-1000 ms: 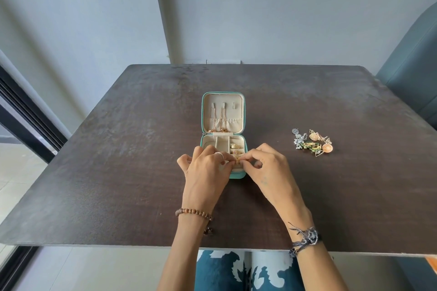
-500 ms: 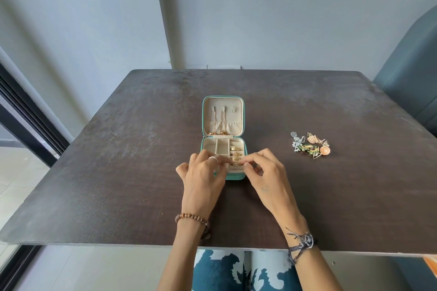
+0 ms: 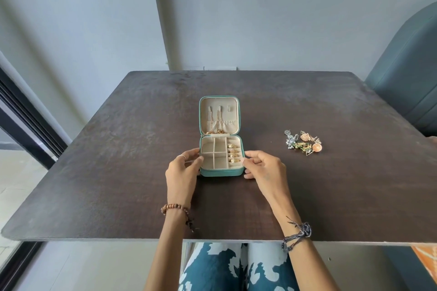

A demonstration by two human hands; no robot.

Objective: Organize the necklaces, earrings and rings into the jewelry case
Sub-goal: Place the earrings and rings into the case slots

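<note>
Matt dark wooden table (image 3: 118, 172), shiny gold rings (image 3: 233, 153)

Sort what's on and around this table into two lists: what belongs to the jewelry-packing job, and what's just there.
Part of the job:
- jewelry case, open
- gold rings in its right-hand slots
- necklaces hanging in the lid
- earrings heaped on the table
- left hand and right hand, at the case's sides

Just there:
- table
- teal chair
</note>
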